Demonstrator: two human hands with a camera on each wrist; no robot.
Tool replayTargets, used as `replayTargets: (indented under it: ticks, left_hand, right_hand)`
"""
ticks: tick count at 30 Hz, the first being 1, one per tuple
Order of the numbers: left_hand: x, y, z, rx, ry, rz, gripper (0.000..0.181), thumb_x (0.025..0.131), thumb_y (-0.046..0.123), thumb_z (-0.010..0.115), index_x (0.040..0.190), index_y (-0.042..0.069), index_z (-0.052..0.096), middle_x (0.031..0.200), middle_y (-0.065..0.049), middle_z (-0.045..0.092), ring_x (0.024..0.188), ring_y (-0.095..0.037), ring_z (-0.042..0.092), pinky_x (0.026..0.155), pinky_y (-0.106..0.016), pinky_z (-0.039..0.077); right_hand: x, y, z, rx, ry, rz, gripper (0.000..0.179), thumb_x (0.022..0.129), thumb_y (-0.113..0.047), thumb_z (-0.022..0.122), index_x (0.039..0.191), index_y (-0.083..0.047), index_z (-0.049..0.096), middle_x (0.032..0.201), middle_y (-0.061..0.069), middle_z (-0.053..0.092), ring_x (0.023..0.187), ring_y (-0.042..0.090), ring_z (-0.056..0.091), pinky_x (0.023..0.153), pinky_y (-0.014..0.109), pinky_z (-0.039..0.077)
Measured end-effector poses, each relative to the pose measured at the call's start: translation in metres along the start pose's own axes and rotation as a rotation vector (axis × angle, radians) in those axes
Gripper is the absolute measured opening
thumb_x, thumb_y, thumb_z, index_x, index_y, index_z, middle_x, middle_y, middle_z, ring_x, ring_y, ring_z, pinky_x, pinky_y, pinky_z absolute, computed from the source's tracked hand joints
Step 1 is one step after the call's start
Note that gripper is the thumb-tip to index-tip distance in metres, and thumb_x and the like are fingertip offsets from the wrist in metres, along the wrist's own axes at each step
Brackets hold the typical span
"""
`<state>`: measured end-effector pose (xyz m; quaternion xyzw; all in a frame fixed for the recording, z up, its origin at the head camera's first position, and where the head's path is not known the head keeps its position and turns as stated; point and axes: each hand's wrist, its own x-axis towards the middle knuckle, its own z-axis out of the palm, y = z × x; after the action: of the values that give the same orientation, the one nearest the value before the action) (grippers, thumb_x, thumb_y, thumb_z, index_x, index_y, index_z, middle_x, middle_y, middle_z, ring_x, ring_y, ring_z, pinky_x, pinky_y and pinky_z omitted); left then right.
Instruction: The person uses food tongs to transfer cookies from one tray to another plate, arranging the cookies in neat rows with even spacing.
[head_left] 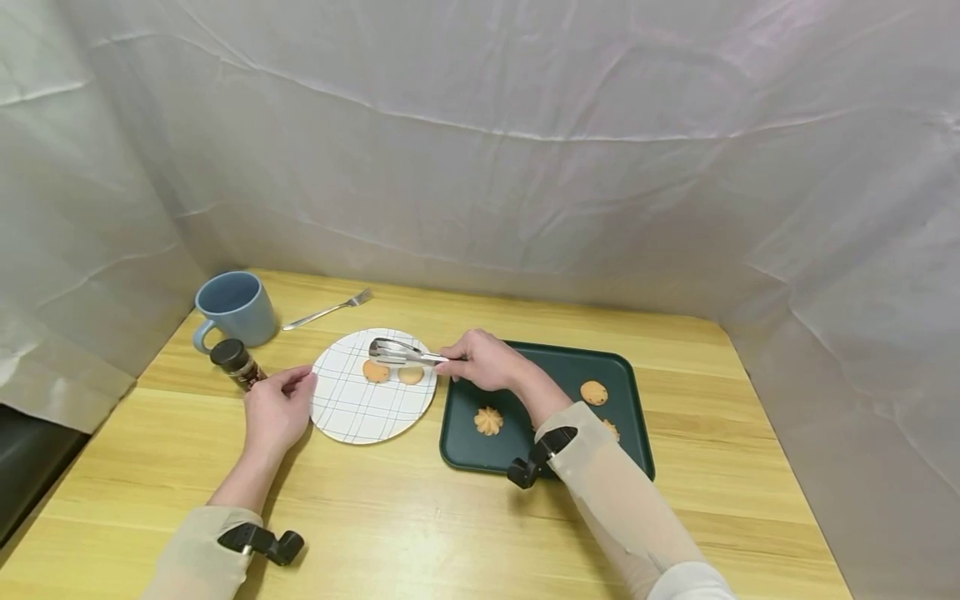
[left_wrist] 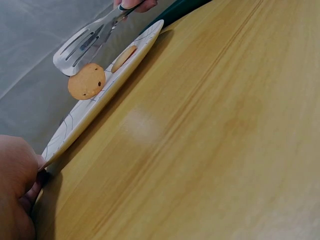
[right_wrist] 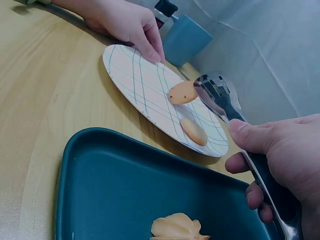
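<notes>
My right hand [head_left: 486,360] grips metal serving tongs [right_wrist: 220,95], whose slotted tips are over the checked white plate [head_left: 352,412]. A round cookie with dark specks [left_wrist: 87,81] stands tilted at the tips, above the plate; whether they still clamp it I cannot tell. Beside it a plain pale cookie [right_wrist: 194,131] lies on the plate. My left hand [head_left: 277,410] pinches the plate's left rim, thumb on top and fingers partly hidden below.
A dark green tray [head_left: 480,458] on the right holds a flower-shaped cookie [head_left: 489,421] and a speckled cookie [head_left: 594,392], partly under my right forearm. At left are a blue mug [head_left: 238,312], a dark-capped jar [head_left: 234,360] and a fork [head_left: 330,309].
</notes>
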<state>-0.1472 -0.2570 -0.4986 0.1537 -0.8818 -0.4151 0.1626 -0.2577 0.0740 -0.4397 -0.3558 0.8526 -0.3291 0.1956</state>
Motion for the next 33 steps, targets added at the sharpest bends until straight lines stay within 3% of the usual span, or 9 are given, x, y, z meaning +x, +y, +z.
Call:
replayTargets:
  ticks: [8, 14, 17, 23, 29, 33]
  left_hand:
    - [0.0001, -0.0018, 0.0011, 0.001, -0.001, 0.007, 0.029, 0.104, 0.022, 0.067, 0.121, 0.001, 0.078, 0.101, -0.016, 0.078, 0.089, -0.023, 0.071, 0.070, -0.015, 0.047]
    - [-0.0011, 0.0006, 0.0009, 0.006, -0.018, -0.019, 0.031, 0.105, 0.023, 0.066, 0.124, 0.001, 0.077, 0.104, -0.016, 0.078, 0.093, -0.025, 0.070, 0.073, -0.017, 0.047]
    - [-0.0013, 0.0008, 0.0014, 0.006, -0.014, -0.017, 0.031, 0.105, 0.022, 0.066, 0.124, 0.001, 0.078, 0.104, -0.016, 0.078, 0.093, -0.025, 0.071, 0.072, -0.017, 0.047]
    - [-0.0005, 0.0003, 0.0017, 0.000, -0.008, -0.005, 0.030, 0.105, 0.022, 0.066, 0.123, 0.001, 0.078, 0.102, -0.016, 0.078, 0.091, -0.024, 0.070, 0.071, -0.014, 0.046]
    - [0.0001, -0.0009, 0.0022, -0.005, -0.005, 0.003, 0.029, 0.105, 0.020, 0.066, 0.122, 0.001, 0.078, 0.102, -0.016, 0.078, 0.091, -0.024, 0.070, 0.070, -0.014, 0.046]
    - [-0.0004, -0.0012, 0.0029, -0.001, -0.010, -0.001, 0.029, 0.105, 0.021, 0.066, 0.122, 0.001, 0.078, 0.102, -0.016, 0.078, 0.091, -0.024, 0.070, 0.071, -0.015, 0.047]
  right_hand:
    - [0.0013, 0.0035, 0.0012, 0.041, 0.002, 0.026, 0.030, 0.106, -0.028, 0.068, 0.130, -0.011, 0.076, 0.117, 0.008, 0.077, 0.046, 0.013, 0.031, 0.053, 0.030, 0.032]
    - [0.0018, 0.0053, 0.0013, 0.052, -0.009, 0.020, 0.030, 0.106, -0.027, 0.068, 0.129, -0.009, 0.076, 0.095, 0.003, 0.079, 0.046, 0.012, 0.031, 0.052, 0.029, 0.032]
    - [0.0021, 0.0066, 0.0015, 0.050, -0.008, 0.018, 0.030, 0.106, -0.027, 0.068, 0.129, -0.009, 0.077, 0.094, 0.001, 0.079, 0.046, 0.012, 0.031, 0.052, 0.029, 0.032]
    - [0.0025, 0.0085, 0.0022, 0.050, -0.007, 0.032, 0.030, 0.106, -0.028, 0.069, 0.129, -0.011, 0.077, 0.111, 0.007, 0.079, 0.045, 0.012, 0.032, 0.052, 0.028, 0.032]
    - [0.0021, 0.0084, 0.0023, 0.058, -0.001, 0.048, 0.029, 0.106, -0.029, 0.069, 0.127, -0.011, 0.078, 0.140, 0.016, 0.066, 0.045, 0.012, 0.033, 0.052, 0.028, 0.033]
    - [0.0011, 0.0086, 0.0024, 0.061, -0.001, 0.053, 0.032, 0.106, -0.029, 0.069, 0.131, -0.011, 0.076, 0.134, 0.014, 0.070, 0.045, 0.012, 0.033, 0.052, 0.028, 0.033]
